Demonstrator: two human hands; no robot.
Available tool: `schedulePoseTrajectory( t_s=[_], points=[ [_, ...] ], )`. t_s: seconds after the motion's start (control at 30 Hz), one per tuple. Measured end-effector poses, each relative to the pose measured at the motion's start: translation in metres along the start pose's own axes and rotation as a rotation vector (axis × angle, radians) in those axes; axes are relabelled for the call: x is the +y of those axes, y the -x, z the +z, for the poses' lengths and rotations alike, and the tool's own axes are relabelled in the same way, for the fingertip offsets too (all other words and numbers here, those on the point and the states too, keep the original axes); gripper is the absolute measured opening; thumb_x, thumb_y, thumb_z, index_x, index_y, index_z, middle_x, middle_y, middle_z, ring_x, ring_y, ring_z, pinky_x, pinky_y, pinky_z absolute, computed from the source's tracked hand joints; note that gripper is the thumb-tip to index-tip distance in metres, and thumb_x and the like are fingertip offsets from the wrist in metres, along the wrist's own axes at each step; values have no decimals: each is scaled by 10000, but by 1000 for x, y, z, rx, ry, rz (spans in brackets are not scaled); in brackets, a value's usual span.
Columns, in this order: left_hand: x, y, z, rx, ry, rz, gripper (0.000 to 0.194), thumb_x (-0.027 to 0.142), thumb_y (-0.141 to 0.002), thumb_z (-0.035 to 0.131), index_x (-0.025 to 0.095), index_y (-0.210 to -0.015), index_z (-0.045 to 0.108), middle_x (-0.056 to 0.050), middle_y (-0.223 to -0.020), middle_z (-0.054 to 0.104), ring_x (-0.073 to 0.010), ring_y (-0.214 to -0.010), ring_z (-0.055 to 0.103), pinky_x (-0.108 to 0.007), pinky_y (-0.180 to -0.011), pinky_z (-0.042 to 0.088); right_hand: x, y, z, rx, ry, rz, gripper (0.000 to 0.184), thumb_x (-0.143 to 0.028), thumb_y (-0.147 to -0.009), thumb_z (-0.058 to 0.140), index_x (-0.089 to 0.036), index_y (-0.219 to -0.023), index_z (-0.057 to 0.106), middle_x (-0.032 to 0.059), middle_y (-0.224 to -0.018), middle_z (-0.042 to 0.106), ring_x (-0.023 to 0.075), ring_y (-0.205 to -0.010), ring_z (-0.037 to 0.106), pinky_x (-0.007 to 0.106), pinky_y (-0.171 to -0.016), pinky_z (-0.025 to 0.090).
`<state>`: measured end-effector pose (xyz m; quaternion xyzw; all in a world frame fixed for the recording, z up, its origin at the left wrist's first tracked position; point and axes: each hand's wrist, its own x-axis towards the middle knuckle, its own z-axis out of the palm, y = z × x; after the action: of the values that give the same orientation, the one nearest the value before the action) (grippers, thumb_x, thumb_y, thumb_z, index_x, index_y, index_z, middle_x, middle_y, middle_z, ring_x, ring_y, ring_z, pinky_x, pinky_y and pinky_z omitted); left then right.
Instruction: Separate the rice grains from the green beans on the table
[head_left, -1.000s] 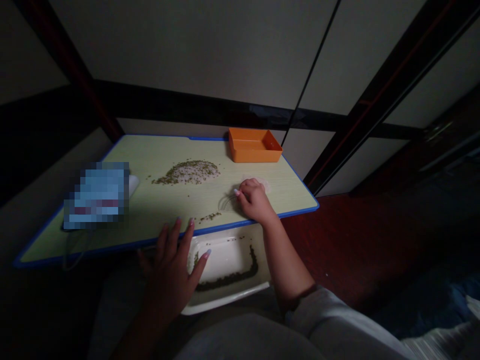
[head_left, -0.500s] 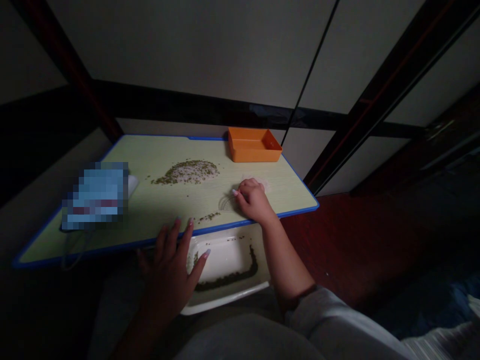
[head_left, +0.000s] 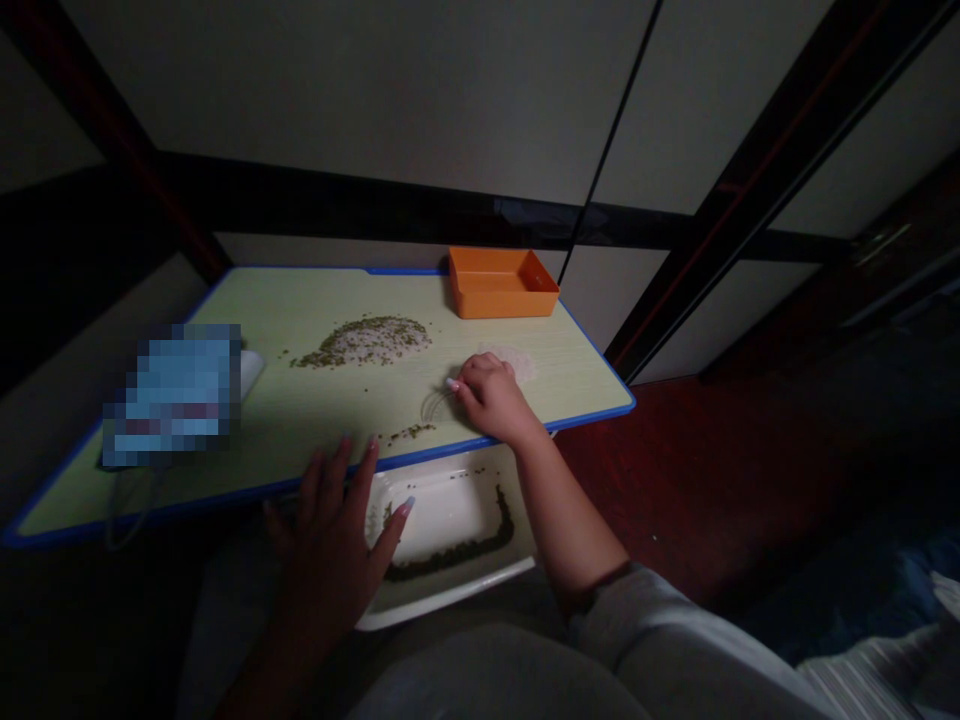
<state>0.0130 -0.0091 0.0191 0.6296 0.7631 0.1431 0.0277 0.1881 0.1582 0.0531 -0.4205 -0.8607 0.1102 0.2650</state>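
Table [head_left: 262, 300]: 1 mixed pile [head_left: 367, 340] being borne mid-top | white basin [head_left: 480, 582]: being overhung by near edge; tippable if bumped | left hand [head_left: 330, 530]: being held spread, nothing visibly gripped | right hand [head_left: 491, 395]: being curled; contents cannot be told | stray green grains [head_left: 411, 433]: spillable if brushed edgeward

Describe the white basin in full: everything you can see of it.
The white basin is a rounded rectangular tub, plastic by its look, with a pale rim. It sits upright, just below the near edge of the table. Dark green grains line its near and right inner sides; a few dot the far side. The left hand partly hides its left end; contact is unclear.
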Motion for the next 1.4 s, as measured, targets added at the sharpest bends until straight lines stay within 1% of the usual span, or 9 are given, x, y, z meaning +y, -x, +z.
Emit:
schedulePoseTrajectory(
  t_s=[0.23, 0.4, 0.53, 0.7, 0.9, 1.2, 1.4],
  points=[
    [2, 0, -4, -19, -19, 7, 648, 493, -949, 273, 203, -1528, 281, -151, -1638, 227, -344, -1530, 128, -734, -1149, 120, 1, 2, -4, -16, -19, 7, 240, -269, -969, 494, -180, -801, 640, 73, -984, 644, 224, -1022, 516, 360, -841, 318],
    [2, -1, -5, -34, 3, -9, 647, 502, -948, 271, 216, -1529, 278, -141, -1644, 215, -341, -1534, 117, -739, -1151, 103, 1, 5, -7, -12, -41, 7, 221, -255, -960, 506, -180, -804, 643, 72, -1004, 644, 223, -1025, 512, 361, -845, 310],
    [2, -1, -5, -24, 9, -3, 644, 500, -949, 287, 217, -1528, 283, -138, -1644, 216, -330, -1535, 120, -722, -1166, 89, 2, 5, -6, 7, -50, 1, 228, -254, -961, 497, -180, -799, 640, 73, -997, 643, 223, -1013, 512, 366, -852, 308],
    [2, 0, -4, -19, 16, -3, 643, 501, -950, 278, 214, -1525, 292, -145, -1641, 222, -341, -1535, 119, -725, -1163, 92, 2, 5, -5, 18, -49, 5, 231, -257, -961, 489, -182, -798, 636, 75, -981, 639, 226, -1009, 505, 372, -858, 312],
    [1, 0, -2, -13, 15, -6, 642, 494, -946, 288, 238, -1534, 265, -117, -1650, 207, -321, -1540, 99, -708, -1173, 77, 2, 4, -4, 10, -70, -42, 243, -259, -965, 477, -184, -794, 633, 75, -981, 636, 215, -1000, 517, 369, -869, 324],
    [2, -1, -4, -15, -2, 9, 653, 509, -949, 283, 207, -1527, 285, -146, -1641, 220, -346, -1531, 128, -741, -1147, 116, 1, 4, -5, -2, -44, -26, 229, -259, -956, 489, -183, -794, 633, 78, -989, 635, 222, -1007, 509, 370, -853, 317],
    [2, 0, -3, -13, 9, -3, 644, 504, -947, 297, 232, -1530, 275, -125, -1648, 210, -326, -1538, 109, -720, -1166, 87, 6, 5, -5, 33, -73, -20, 251, -261, -957, 478, -189, -763, 620, 66, -954, 627, 213, -972, 506, 369, -856, 322]
  ],
)
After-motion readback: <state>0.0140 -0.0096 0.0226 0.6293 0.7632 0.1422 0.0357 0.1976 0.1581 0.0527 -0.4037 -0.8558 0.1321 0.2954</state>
